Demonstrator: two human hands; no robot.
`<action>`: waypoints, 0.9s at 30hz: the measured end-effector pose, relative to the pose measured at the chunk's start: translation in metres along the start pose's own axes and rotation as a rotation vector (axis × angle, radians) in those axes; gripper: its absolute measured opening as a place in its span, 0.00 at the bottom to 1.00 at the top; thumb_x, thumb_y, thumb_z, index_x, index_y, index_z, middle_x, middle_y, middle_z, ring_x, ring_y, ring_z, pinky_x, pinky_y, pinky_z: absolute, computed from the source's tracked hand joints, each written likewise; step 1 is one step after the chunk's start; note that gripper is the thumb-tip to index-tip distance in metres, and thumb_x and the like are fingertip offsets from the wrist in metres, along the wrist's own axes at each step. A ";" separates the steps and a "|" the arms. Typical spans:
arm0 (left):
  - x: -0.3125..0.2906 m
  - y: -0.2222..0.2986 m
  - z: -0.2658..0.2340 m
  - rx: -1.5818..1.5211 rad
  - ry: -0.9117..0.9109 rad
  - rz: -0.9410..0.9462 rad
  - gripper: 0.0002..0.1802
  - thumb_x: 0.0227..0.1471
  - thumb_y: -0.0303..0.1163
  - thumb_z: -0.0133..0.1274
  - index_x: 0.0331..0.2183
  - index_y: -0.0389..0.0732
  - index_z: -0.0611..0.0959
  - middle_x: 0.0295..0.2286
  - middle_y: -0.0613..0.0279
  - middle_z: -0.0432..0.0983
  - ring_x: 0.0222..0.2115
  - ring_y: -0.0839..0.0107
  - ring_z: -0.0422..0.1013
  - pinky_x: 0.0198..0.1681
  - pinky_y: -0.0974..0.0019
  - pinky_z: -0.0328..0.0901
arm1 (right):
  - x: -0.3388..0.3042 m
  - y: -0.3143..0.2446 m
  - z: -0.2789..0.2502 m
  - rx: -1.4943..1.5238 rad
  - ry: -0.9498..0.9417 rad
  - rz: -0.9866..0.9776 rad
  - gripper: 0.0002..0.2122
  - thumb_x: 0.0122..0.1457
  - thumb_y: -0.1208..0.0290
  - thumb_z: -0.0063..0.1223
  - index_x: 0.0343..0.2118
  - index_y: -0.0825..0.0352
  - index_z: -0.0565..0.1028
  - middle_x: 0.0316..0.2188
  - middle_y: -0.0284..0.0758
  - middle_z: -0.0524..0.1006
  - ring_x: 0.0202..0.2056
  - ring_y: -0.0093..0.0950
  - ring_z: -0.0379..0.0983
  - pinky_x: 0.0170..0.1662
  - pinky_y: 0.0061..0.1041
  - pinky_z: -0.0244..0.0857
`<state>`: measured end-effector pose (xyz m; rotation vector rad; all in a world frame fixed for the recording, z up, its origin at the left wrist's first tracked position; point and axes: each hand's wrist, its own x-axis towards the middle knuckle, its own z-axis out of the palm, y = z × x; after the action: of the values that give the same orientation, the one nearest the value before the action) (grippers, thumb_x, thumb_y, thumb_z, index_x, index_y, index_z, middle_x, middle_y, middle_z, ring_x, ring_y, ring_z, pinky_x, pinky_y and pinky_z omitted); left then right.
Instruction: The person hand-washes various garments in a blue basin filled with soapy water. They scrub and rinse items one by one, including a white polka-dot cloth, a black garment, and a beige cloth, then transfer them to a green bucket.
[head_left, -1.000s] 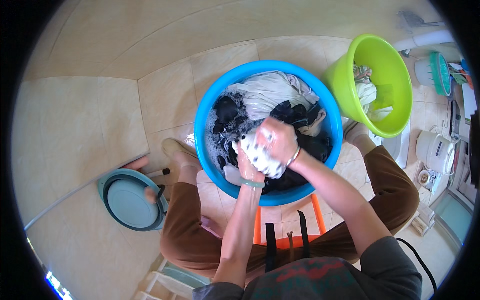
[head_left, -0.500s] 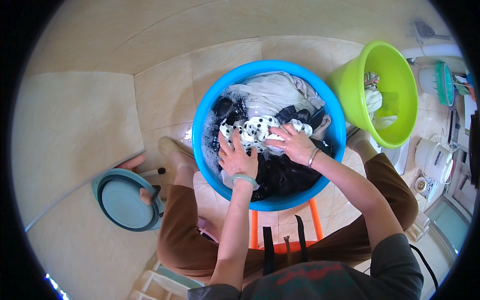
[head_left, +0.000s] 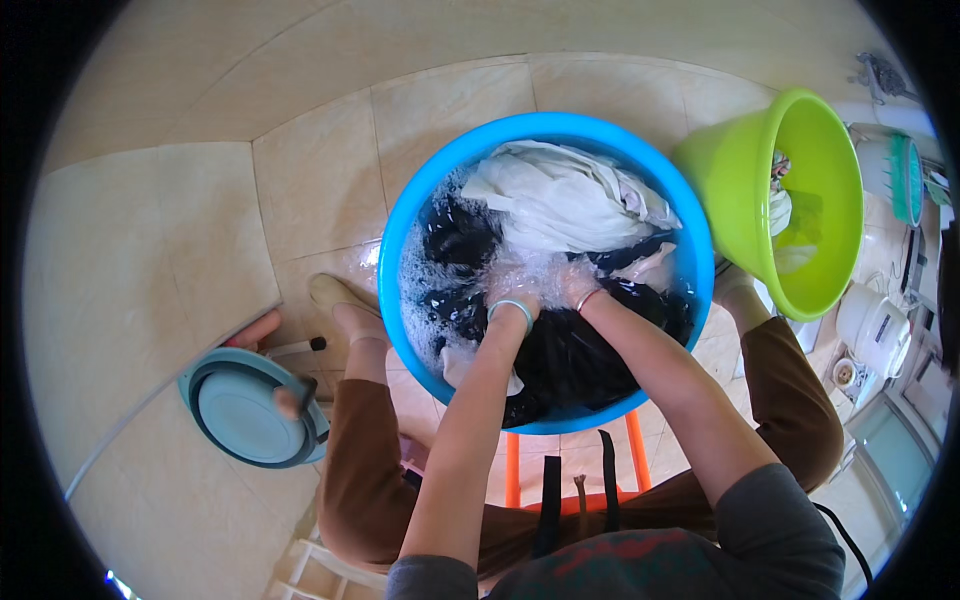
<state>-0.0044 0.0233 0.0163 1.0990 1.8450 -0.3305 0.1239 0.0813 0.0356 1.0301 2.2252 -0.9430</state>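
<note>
A blue basin [head_left: 396,290] between my legs holds soapy water and soaking clothes. My left hand [head_left: 510,292] and my right hand [head_left: 577,281] are both plunged into its middle, close together, wrists at the water line. Splashing water and foam hide the fingers of both, so their grip does not show. Just beyond them a white garment [head_left: 560,200] bulges above the surface. Dark clothes [head_left: 575,365] lie around and in front of my wrists. A small pale cloth [head_left: 462,368] rests by the near left wall. The black-dotted white cloth is out of sight.
Touching the basin on the right, a lime-green bucket [head_left: 720,190] leans with some clothes inside. Orange stool legs [head_left: 634,450] show under the basin. A grey-blue folding basin [head_left: 245,415] is at the left. A white appliance [head_left: 872,325] stands far right.
Both hands have gone down into the water and drawn closer together. The dotted cloth they were on has gone under, and water now splashes around them.
</note>
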 end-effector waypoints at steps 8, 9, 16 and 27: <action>-0.012 0.017 -0.016 0.013 0.121 0.261 0.19 0.53 0.34 0.46 0.46 0.40 0.78 0.49 0.45 0.70 0.51 0.48 0.66 0.53 0.55 0.62 | -0.011 0.044 0.003 0.163 0.228 -0.201 0.14 0.47 0.67 0.54 0.37 0.65 0.79 0.39 0.45 0.77 0.35 0.41 0.76 0.40 0.40 0.69; -0.022 0.017 -0.016 -0.084 0.159 0.207 0.19 0.52 0.32 0.47 0.47 0.38 0.75 0.47 0.42 0.70 0.49 0.47 0.66 0.53 0.53 0.61 | -0.015 0.041 0.002 0.171 0.343 -0.170 0.13 0.46 0.69 0.54 0.35 0.65 0.79 0.38 0.45 0.77 0.33 0.42 0.76 0.39 0.40 0.69; -0.099 0.026 0.004 -1.228 0.692 0.269 0.26 0.56 0.33 0.51 0.55 0.37 0.68 0.56 0.51 0.63 0.56 0.59 0.61 0.57 0.62 0.56 | -0.120 -0.028 -0.071 0.966 0.967 -0.351 0.16 0.33 0.92 0.49 0.25 0.65 0.78 0.34 0.33 0.74 0.38 0.34 0.69 0.44 0.28 0.62; -0.189 0.079 -0.001 -2.194 -0.200 0.032 0.55 0.46 0.68 0.50 0.63 0.45 0.49 0.60 0.49 0.49 0.60 0.54 0.52 0.60 0.47 0.54 | -0.188 -0.044 -0.076 1.673 0.820 -0.281 0.16 0.38 0.93 0.48 0.31 0.70 0.74 0.41 0.33 0.69 0.45 0.25 0.68 0.49 0.21 0.61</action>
<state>0.0891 -0.0351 0.1893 -0.4782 0.9369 1.2984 0.1868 0.0349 0.2275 1.9647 1.6836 -3.1571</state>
